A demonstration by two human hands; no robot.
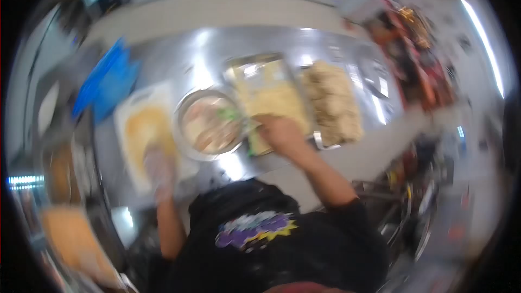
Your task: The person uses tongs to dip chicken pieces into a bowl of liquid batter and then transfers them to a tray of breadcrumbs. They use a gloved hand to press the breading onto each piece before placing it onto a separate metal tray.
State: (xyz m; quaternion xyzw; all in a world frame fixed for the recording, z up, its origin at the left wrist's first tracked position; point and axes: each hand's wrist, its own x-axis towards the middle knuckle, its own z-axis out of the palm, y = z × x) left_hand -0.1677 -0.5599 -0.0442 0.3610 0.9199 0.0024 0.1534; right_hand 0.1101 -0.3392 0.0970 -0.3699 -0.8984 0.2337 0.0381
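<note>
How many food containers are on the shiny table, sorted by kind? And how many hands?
Round metal bowl: 1
Rectangular trays: 3 – left tray, middle tray, right tray
Hands: 2 – left hand on the left tray, right hand on the middle tray
Total: 6
The picture is blurred, so smaller things cannot be counted.

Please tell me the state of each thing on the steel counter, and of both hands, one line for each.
Left hand: gloved, resting on the flat round on the board; grip unclear.
Right hand: bare, reaching into the middle tray; grip blurred.
Board: holds a flat yellow round.
Bowl: filled with mixed food.
Middle tray: partly filled, pale food.
Right tray: full, brownish food.
</note>
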